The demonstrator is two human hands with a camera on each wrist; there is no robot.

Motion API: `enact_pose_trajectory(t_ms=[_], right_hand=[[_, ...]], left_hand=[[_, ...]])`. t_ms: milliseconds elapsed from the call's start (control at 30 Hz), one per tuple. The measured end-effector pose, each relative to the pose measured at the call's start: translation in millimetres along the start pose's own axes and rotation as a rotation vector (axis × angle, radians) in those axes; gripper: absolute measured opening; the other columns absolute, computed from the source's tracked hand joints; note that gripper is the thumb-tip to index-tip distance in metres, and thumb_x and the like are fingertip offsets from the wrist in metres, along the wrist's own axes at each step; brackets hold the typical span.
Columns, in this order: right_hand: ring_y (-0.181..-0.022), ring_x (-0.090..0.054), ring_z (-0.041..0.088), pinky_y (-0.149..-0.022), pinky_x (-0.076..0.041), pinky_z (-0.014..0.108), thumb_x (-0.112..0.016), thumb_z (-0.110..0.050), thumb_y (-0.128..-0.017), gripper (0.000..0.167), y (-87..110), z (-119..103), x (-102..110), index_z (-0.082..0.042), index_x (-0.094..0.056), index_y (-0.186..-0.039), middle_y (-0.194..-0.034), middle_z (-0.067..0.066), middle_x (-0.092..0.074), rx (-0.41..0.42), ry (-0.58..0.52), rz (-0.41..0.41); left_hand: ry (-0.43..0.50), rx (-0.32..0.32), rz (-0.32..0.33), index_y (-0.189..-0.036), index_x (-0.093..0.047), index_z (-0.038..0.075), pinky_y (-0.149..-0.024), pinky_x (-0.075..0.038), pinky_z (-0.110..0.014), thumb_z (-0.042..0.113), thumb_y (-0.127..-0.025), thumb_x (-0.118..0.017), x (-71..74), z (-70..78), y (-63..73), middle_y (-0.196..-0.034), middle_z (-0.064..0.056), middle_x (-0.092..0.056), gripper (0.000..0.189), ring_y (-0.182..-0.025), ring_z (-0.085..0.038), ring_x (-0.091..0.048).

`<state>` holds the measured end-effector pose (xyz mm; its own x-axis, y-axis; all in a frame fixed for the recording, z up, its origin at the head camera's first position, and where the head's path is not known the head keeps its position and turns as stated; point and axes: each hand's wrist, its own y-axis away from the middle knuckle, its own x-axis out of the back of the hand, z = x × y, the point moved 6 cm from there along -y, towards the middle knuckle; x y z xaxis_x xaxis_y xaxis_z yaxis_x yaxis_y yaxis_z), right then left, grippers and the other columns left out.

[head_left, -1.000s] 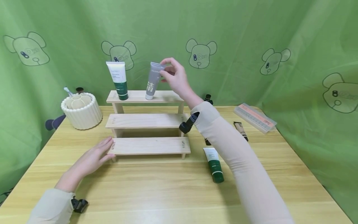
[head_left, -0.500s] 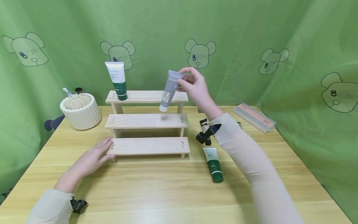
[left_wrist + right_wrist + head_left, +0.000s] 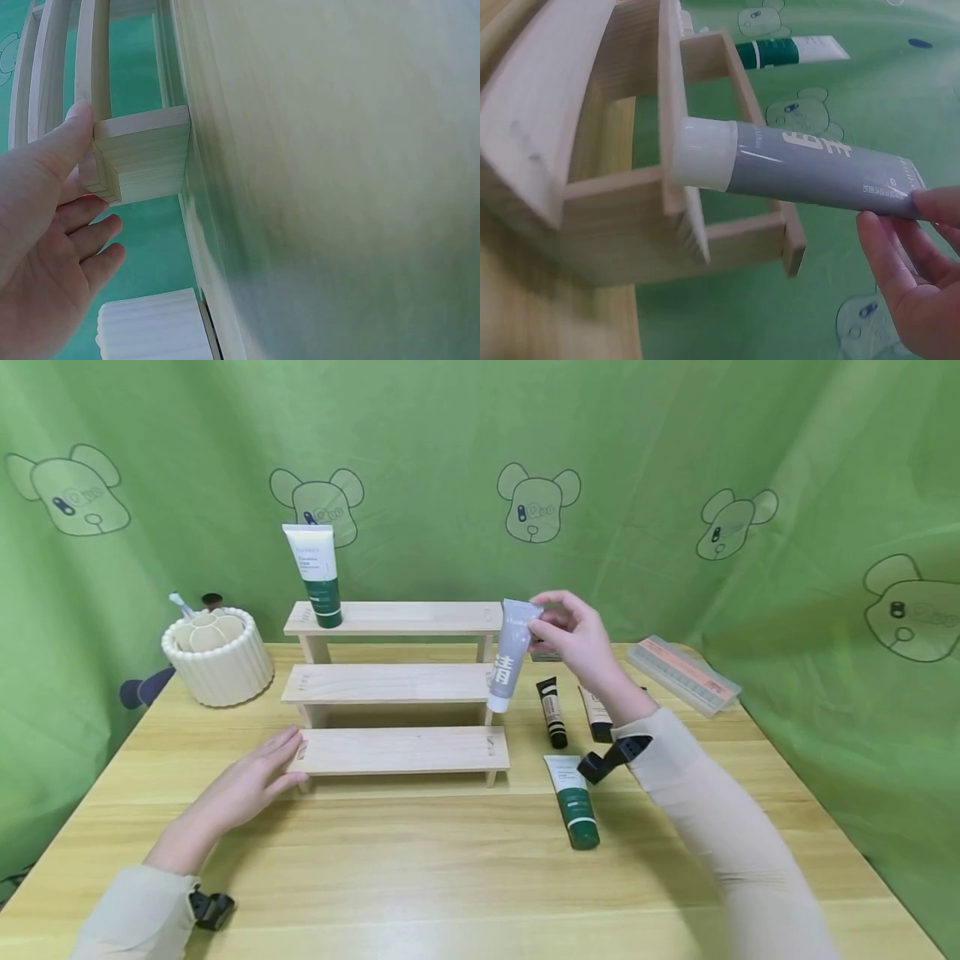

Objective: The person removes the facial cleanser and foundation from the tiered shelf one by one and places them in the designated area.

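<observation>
My right hand (image 3: 573, 635) pinches the flat crimped end of a grey tube (image 3: 512, 652) with white lettering. Its white cap points down, in front of the right end of a three-step wooden rack (image 3: 397, 750). The right wrist view shows thumb and fingertips on the tube's edge. My left hand (image 3: 251, 781) holds the left end of the lowest step; in the left wrist view its thumb (image 3: 79, 120) lies on the step's edge, the other fingers on the far side. A white and green tube (image 3: 322, 577) stands cap down at the left of the top step.
Right of the rack lie another white and green tube (image 3: 573, 802), a black and beige tube (image 3: 552, 714) and a pale tube with a black cap (image 3: 596, 714), partly behind my wrist. A clear case (image 3: 684, 675) lies back right; a white ribbed pot (image 3: 225, 668) stands left.
My right hand has carried the grey tube from the top step, right and down to beside the rack's right end. The left hand has stayed on the rack.
</observation>
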<state>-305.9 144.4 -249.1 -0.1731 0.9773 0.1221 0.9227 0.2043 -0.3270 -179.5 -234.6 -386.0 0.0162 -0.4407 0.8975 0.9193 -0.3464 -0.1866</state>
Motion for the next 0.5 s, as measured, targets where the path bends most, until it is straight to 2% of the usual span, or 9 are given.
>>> enact_pose_trajectory(t_ms=[200, 333, 500], right_hand=[[-0.076, -0.061, 0.018, -0.072, -0.056, 0.037, -0.056, 0.007, -0.087, 0.029, 16.7, 19, 25, 0.003, -0.052, -0.115, -0.087, 0.008, -0.060, -0.029, -0.022, -0.021], [-0.076, -0.061, 0.015, -0.072, -0.056, 0.035, -0.056, 0.002, -0.089, 0.026, 28.9, 34, 42, -0.001, -0.054, -0.115, -0.087, 0.005, -0.061, -0.094, 0.036, -0.023], [-0.073, -0.061, 0.013, -0.069, -0.056, 0.031, -0.055, -0.002, -0.091, 0.032, 44.8, 56, 60, 0.007, -0.047, -0.121, -0.087, 0.001, -0.062, -0.166, 0.111, -0.048]], left_hand=[[-0.002, 0.005, -0.008, -0.134, -0.037, -0.010, -0.102, -0.025, -0.057, 0.030, -0.091, -0.058, -0.7, -0.5, 0.1, -0.141, -0.028, -0.029, 0.063, -0.126, -0.045, -0.029], [0.000, 0.004, -0.006, -0.134, -0.037, -0.011, -0.102, -0.025, -0.057, 0.029, -0.091, -0.059, -0.8, -0.4, -0.1, -0.141, -0.028, -0.029, 0.063, -0.126, -0.045, -0.029], [0.001, 0.003, -0.007, -0.134, -0.037, -0.011, -0.102, -0.025, -0.057, 0.028, -0.091, -0.059, -1.1, -0.6, 0.0, -0.141, -0.028, -0.029, 0.062, -0.126, -0.046, -0.029]])
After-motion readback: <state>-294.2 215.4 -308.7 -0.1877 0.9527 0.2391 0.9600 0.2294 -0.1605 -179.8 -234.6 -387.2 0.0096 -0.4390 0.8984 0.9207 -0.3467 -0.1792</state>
